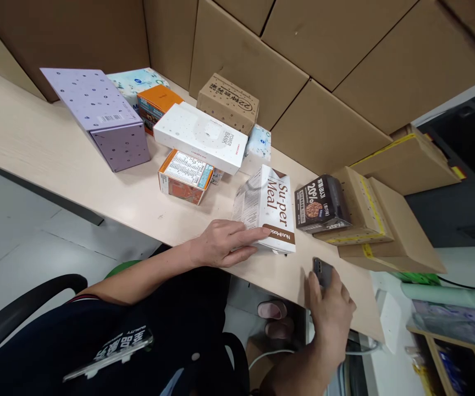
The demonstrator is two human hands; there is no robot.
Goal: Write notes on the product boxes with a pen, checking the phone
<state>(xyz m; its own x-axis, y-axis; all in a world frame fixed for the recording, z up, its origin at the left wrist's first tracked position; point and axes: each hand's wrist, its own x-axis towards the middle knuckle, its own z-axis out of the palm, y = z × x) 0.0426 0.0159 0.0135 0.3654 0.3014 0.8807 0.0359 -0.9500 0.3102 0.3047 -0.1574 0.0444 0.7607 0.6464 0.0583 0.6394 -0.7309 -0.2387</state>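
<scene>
My left hand [224,243] is at the near end of a white and brown Su-per Meal box [274,198] on the table. Its index finger lies across the printed face, with the thumb by the near edge; the other fingers are partly hidden. My right hand [331,308] grips a dark phone [322,269] by its sides near the table's front edge, thumb on the left and fingers on the right. Camera lenses show on the phone's upper part. A black biscuit box [320,203] stands just right of the Su-per Meal box.
On the table [138,206], a white power bank box [202,135] rests over an orange box [186,176]. Nearby are a lilac box [101,110], a brown carton [228,102] and tissue packs. Large cardboard boxes [237,58] wall the back; taped cartons [357,209] stand right.
</scene>
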